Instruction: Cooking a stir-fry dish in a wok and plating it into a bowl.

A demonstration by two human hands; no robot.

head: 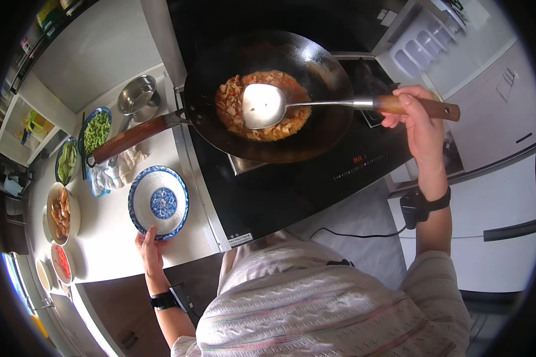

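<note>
My right hand (415, 117) grips the wooden handle of a metal wok spatula (263, 105). Its shiny blade is over sliced meat in reddish sauce (231, 107), inside a dark wok (335, 120) on the cooktop. The blade covers part of the food. With the thumb over its rim, my left hand (150, 250) holds a blue-and-white patterned bowl (138, 201) above the counter's front part. No food shows in the bowl. The wok's wooden handle (129, 139) points left over the counter.
Left on the counter (111, 241) are a dish of chopped green vegetables (97, 131), leafy greens (67, 161), a bowl of raw meat (60, 214), a bowl of chopped red pepper (62, 263), and a steel pot (136, 93). The black cooktop (268, 201) has a lit red display.
</note>
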